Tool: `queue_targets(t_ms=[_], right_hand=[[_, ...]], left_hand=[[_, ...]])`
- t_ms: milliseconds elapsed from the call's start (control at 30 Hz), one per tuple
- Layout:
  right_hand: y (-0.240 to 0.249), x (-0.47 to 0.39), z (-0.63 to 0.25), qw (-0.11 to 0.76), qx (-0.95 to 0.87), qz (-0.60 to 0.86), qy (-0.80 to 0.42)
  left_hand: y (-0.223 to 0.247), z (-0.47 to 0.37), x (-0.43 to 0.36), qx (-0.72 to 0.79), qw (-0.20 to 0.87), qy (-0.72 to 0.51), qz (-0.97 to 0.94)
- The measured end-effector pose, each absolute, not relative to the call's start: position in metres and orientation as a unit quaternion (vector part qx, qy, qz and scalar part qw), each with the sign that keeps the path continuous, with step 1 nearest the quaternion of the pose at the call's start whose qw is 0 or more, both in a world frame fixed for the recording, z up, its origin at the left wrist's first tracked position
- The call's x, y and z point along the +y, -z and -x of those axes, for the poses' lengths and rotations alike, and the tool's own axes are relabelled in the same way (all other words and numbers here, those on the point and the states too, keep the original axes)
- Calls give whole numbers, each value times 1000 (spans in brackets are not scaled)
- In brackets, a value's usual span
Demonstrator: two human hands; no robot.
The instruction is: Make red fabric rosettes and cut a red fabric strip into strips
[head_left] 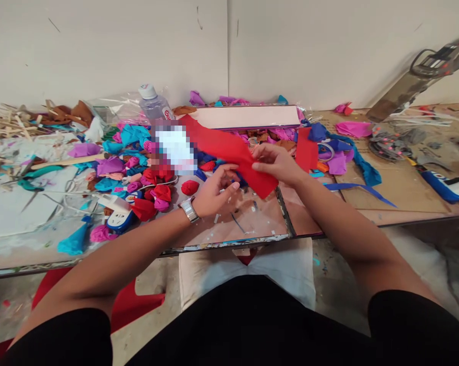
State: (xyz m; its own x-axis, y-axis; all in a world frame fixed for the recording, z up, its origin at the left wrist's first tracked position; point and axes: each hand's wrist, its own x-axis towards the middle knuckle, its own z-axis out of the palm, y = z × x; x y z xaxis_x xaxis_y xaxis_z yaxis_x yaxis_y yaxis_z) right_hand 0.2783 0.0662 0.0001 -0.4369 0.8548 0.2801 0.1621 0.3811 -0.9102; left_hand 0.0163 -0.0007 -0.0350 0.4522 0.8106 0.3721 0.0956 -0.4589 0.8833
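A long strip of red crepe paper [222, 145] stretches above the table's near middle, its far end lying toward the back among the coloured pieces. My right hand [273, 161] pinches this strip near its close end between thumb and fingers. Just left of the strip's lower part, my left hand [217, 192] has its thumb apart from its loosely curled fingers, with nothing visible in it. A watch is on the left wrist. Below the left hand's fingers sits a small red paper rosette [190, 187]. Another red paper piece [307, 149] lies to the right of my right hand.
Crumpled coloured paper pieces [109, 165] heap up at left, around a power strip [119, 219]. A water bottle [155, 105] stands behind them, near a pixelated bright patch. Green-handled scissors [42, 173] lie farther left. Cardboard [390, 190] covers the right side.
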Motion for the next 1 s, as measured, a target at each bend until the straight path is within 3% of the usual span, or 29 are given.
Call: queue_targets(t_ms=[100,367,667,833,1000], right_hand=[[6,56,-269,333,-791,276,-433],[17,51,-263,323,-791,256,-453],[18,41,-258,306,-865,241,-317],[18,40,-256,323,-881,226,-262],[20,53,-264,322,-878,324,-141]], left_hand=[[41,-19,2,292,436,-450,-723],[48,-21,3,333,425,-470,-698],[48,-22,1,348,341,-527,-696],[44,-24,1,345,362,-558,-662],[45,-24,1,355,395,-529,-662]])
